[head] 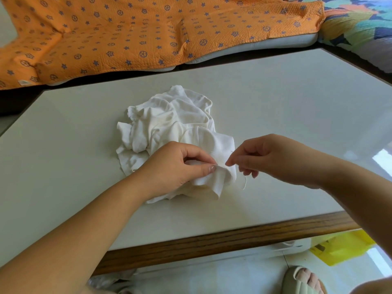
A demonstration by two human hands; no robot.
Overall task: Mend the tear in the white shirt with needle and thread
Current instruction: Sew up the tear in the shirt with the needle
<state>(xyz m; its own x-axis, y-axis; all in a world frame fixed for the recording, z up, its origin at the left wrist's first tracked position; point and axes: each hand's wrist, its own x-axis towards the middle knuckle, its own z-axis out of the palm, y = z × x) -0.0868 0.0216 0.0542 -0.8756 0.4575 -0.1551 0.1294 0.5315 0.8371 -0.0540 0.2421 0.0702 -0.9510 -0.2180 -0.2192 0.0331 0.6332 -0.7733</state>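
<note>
Pale surface [275, 102] with a wooden near edge, an orange patterned blanket [127, 35] behind it. The white shirt [169, 124] lies crumpled just beyond both grips, its near edge lifted. The left grip [180, 164] pinches a fold of that edge between thumb and forefinger. Just beside it, the right grip [273, 160] is closed fingertip to thumb on thin white thread [245, 184], which trails beneath it. The needle is too fine to make out.

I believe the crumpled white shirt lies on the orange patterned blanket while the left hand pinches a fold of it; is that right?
Not quite: the head view shows the crumpled white shirt lying on the pale wood-edged table, not the orange star-patterned blanket. The left hand does pinch a fold.
</note>
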